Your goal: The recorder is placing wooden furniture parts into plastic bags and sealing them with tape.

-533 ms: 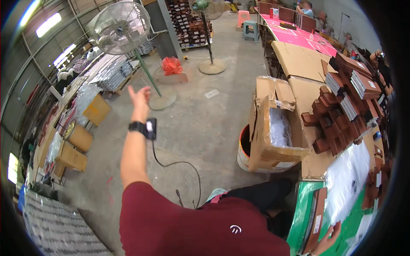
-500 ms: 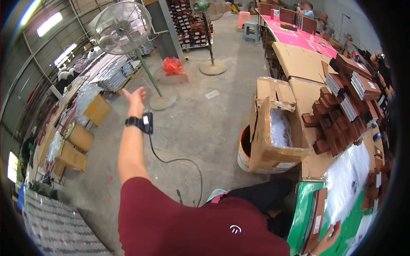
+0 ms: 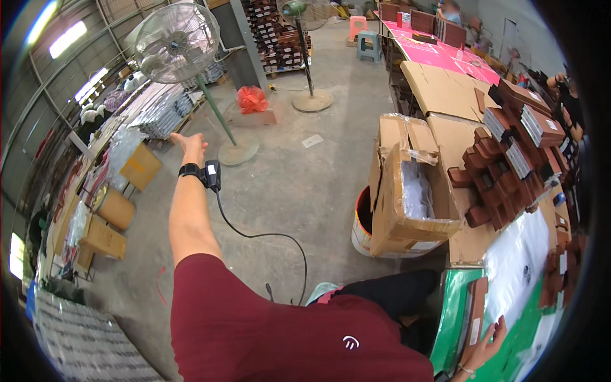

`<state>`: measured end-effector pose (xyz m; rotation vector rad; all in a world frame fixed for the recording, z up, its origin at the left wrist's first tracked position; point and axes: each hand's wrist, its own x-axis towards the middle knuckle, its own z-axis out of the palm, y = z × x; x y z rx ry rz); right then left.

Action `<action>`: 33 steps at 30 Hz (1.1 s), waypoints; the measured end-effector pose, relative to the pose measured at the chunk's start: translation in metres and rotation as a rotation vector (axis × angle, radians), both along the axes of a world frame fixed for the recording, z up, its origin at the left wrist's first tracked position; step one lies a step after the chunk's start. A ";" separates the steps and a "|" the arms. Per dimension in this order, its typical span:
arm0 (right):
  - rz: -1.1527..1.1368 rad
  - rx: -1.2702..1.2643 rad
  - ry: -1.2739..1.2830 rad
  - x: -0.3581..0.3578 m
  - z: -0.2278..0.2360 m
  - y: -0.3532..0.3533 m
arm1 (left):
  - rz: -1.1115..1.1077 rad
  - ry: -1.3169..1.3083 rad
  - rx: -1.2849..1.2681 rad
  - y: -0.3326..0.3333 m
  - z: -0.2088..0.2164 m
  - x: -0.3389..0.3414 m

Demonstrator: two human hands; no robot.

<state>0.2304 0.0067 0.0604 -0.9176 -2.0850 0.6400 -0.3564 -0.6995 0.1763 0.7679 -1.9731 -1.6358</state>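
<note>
My left hand (image 3: 189, 148) is stretched out over the floor, holding nothing, its thumb apart from the partly curled fingers. A black strap with a small box (image 3: 212, 174) sits on that wrist, and a black cable (image 3: 280, 235) hangs from it. At the lower right, my right hand (image 3: 489, 347) is over the green table top (image 3: 455, 296), fingers apart. It is nearest to a dark brown wooden strip (image 3: 476, 312) with a white label; whether it touches the strip I cannot tell. A clear plastic bag (image 3: 520, 261) lies just beyond its fingertips.
Brown wooden parts (image 3: 503, 169) are piled on the cardboard-covered table. An open carton (image 3: 417, 200) rests on a bucket (image 3: 362, 239) beside it. Two standing fans (image 3: 178, 44) are ahead on the left. Another person (image 3: 568, 105) is at the far right.
My left arm has shifted slightly left, and the hand is a little lower. My right hand has moved up a little beside the wooden strip. The view has turned slightly.
</note>
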 end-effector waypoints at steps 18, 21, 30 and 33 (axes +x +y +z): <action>0.066 -0.053 -0.014 -0.008 -0.007 0.000 | -0.003 -0.057 -0.038 0.005 -0.014 -0.008; 0.036 -0.004 -0.016 -0.004 -0.004 -0.001 | -0.057 -0.015 -0.046 0.007 -0.020 -0.014; -0.136 0.082 0.017 -0.007 0.006 -0.044 | -0.860 0.691 -0.450 0.274 0.024 0.107; -0.194 0.100 0.005 -0.005 0.028 -0.057 | -1.248 0.695 -0.550 0.334 -0.004 0.170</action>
